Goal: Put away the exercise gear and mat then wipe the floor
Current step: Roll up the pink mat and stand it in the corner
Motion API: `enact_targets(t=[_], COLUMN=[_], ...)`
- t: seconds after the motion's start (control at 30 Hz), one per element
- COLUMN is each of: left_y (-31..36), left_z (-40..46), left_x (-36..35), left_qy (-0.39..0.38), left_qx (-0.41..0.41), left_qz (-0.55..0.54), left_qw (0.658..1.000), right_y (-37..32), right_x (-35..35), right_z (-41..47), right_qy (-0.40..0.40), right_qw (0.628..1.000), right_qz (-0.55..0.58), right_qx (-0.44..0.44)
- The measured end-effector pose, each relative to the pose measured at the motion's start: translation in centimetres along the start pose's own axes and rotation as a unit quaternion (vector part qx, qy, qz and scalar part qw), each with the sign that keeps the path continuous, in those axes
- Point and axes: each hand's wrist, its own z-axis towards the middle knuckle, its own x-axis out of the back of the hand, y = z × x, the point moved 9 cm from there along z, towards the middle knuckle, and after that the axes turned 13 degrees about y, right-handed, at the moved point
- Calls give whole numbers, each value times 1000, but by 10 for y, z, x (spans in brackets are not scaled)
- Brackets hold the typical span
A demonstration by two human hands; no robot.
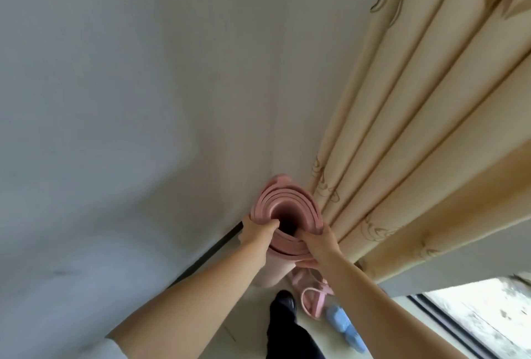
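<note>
Beside the curtain (416,128), both hands grip the upright rolled pink mat (283,203): left hand (257,230) and right hand (317,243) fingers clamped on its top rim.

A plain white wall (143,100) rises left of the grip; a pleated beige curtain with gold embroidery (416,143) hangs right, a window (482,318) below it.

A rolled pink mat (287,206) of matt, foam-like material stands against a matt, faintly textured pale wall (129,85). Beside it hangs a beige cloth curtain (416,128), softly sheened, with a tan pattern. Pink looped straps (313,298) lie on the smooth, pale floor (241,327).
</note>
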Motion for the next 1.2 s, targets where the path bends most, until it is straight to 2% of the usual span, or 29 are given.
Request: enact_targets(t=[0.13, 0.4, 0.57, 0.7, 0.87, 1.03, 1.2], left_y=[29, 81, 74, 52, 49, 44, 53], left_z=[45, 167, 262, 308, 331, 329, 304], left_x=[-44, -108, -154, -167, -177, -166, -151], left_qy=[-20, -59, -47, -16, -47, -52, -53], left_qx=[42, -72, -84, -50, -66, -1, -5], left_qz=[20, 114, 155, 181, 183, 178, 218], left_qw=[999, 989, 983, 982, 980, 983, 975], right_y=[-25, -54, -40, -17, -28, -25, -38], right_x=[-22, -84, -128, -162, -171, -158, -135], right_z=[62, 183, 273, 327, 349, 338, 318], right_qy=[-8, 5, 72, 47, 15, 10, 52], right_qw=[999, 993, 991, 994, 999, 996, 996], right_qz=[18, 82, 91, 59, 34, 83, -14], right_qx=[-36, -86, -72, -73, 27, -41, -73])
